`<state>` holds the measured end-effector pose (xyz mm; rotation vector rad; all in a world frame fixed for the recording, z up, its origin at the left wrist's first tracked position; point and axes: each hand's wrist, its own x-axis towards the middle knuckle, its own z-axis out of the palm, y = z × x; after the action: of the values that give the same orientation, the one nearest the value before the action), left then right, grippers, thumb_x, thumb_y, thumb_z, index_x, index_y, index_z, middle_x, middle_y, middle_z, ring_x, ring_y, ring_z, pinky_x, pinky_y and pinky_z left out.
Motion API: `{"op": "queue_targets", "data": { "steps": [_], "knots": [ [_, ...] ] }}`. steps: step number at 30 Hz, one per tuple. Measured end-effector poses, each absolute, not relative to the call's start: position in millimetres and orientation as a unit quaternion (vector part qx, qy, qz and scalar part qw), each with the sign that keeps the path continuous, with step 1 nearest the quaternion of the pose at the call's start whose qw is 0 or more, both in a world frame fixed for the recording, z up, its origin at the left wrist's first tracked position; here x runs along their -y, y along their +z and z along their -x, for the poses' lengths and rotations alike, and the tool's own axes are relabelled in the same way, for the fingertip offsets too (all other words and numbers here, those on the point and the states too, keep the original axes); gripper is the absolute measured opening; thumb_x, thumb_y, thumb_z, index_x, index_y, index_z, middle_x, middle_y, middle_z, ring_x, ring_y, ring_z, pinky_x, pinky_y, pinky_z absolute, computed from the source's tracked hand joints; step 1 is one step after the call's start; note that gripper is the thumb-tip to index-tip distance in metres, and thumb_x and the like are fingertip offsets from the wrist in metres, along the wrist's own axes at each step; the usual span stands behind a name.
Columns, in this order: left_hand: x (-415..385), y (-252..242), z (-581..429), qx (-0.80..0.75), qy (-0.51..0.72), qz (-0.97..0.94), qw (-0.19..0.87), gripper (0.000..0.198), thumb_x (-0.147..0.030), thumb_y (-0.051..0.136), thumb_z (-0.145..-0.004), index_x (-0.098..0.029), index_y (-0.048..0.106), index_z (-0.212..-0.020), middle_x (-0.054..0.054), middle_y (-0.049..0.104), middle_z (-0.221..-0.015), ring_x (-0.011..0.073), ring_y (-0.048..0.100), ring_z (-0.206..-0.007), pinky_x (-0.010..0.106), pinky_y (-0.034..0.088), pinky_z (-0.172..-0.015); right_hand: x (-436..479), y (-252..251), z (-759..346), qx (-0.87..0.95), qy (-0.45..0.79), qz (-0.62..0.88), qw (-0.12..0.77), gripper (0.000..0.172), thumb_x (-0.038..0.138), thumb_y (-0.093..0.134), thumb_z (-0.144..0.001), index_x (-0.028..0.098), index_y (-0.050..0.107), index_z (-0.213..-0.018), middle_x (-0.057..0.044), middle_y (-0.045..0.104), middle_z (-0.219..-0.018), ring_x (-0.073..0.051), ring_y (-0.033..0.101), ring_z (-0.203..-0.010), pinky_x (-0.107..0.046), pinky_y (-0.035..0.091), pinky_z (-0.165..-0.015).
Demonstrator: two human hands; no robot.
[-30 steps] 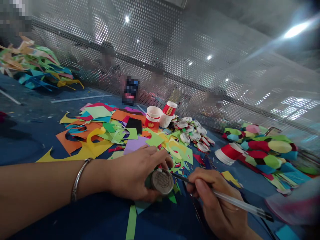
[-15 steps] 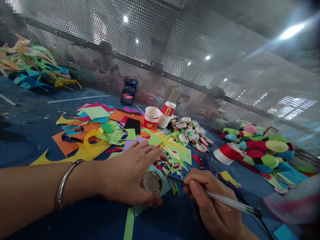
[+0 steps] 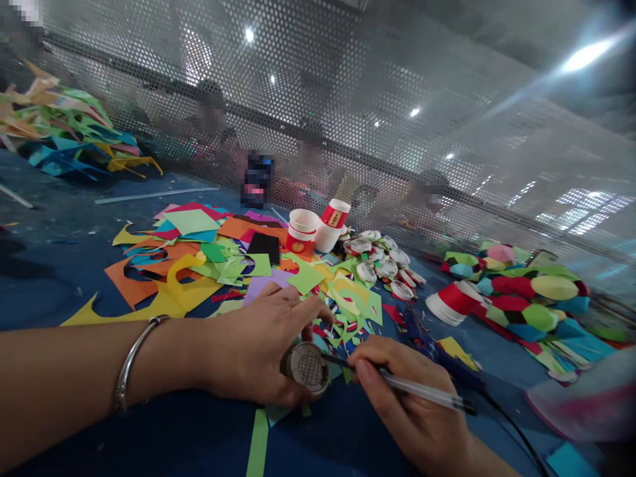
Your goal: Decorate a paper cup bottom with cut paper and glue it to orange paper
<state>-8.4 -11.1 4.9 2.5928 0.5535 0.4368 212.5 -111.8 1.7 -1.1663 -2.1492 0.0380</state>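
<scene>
My left hand (image 3: 258,348) is closed around a small round disc (image 3: 308,366) with a grid drawn on its face, pressing it onto a scrap of light blue paper on the blue table (image 3: 64,265). A silver bangle (image 3: 130,361) circles that wrist. My right hand (image 3: 412,404) grips a clear pen (image 3: 417,391) in a writing hold. The pen's dark tip touches the right edge of the disc.
Coloured paper scraps (image 3: 199,262) spread behind my hands. Red and white paper cups (image 3: 318,228) stand farther back, with cut cup bottoms (image 3: 382,262) beside them. A lying cup stack (image 3: 454,301) and folded paper shapes (image 3: 531,301) fill the right. A perforated metal screen (image 3: 348,99) backs the table.
The disc dropped from tilted up to lying on the paper, then shifted slightly. My right hand slid left and brought the pen tip against the disc's edge.
</scene>
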Motion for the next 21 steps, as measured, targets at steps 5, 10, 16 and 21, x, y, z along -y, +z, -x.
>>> {"op": "queue_targets", "data": {
  "steps": [5, 10, 16, 21],
  "knots": [
    [9.9, 5.7, 7.5, -0.203, 0.151, -0.941, 0.224, 0.072, -0.047, 0.075, -0.068, -0.023, 0.047, -0.131, 0.005, 0.061, -0.111, 0.0288, 0.053, -0.109, 0.043, 0.037, -0.097, 111.3, 0.9, -210.8, 0.830, 0.038, 0.442, 0.338, 0.014, 0.011, 0.048, -0.094, 0.021, 0.059, -0.095, 0.001, 0.064, -0.076, -0.011, 0.061, -0.064, -0.024, 0.047, -0.059],
    [11.3, 5.2, 8.4, -0.207, 0.146, -0.943, 0.214, 0.073, -0.051, 0.073, -0.069, -0.023, 0.047, -0.132, 0.008, 0.059, -0.113, 0.0304, 0.051, -0.111, 0.043, 0.040, -0.096, 109.0, 1.0, -209.7, 0.832, 0.043, 0.443, 0.331, 0.013, 0.011, 0.049, -0.094, 0.019, 0.059, -0.094, 0.001, 0.063, -0.075, -0.011, 0.059, -0.063, -0.024, 0.047, -0.060],
    [10.3, 6.8, 9.1, -0.210, 0.141, -0.941, 0.225, 0.072, -0.050, 0.074, -0.068, -0.025, 0.049, -0.131, 0.009, 0.058, -0.111, 0.0320, 0.052, -0.106, 0.044, 0.043, -0.090, 107.6, 3.0, -208.5, 0.841, 0.027, 0.430, 0.326, 0.014, 0.010, 0.049, -0.093, 0.019, 0.059, -0.095, 0.000, 0.065, -0.077, -0.012, 0.062, -0.066, -0.025, 0.049, -0.063],
    [11.0, 9.2, 8.7, -0.210, 0.140, -0.940, 0.229, 0.068, -0.047, 0.076, -0.067, -0.025, 0.051, -0.126, 0.009, 0.059, -0.109, 0.0319, 0.053, -0.105, 0.043, 0.043, -0.089, 109.0, 1.6, -209.6, 0.843, 0.033, 0.433, 0.316, 0.013, 0.009, 0.050, -0.093, 0.019, 0.059, -0.095, 0.000, 0.064, -0.077, -0.012, 0.062, -0.067, -0.024, 0.049, -0.064]
  ]
}}
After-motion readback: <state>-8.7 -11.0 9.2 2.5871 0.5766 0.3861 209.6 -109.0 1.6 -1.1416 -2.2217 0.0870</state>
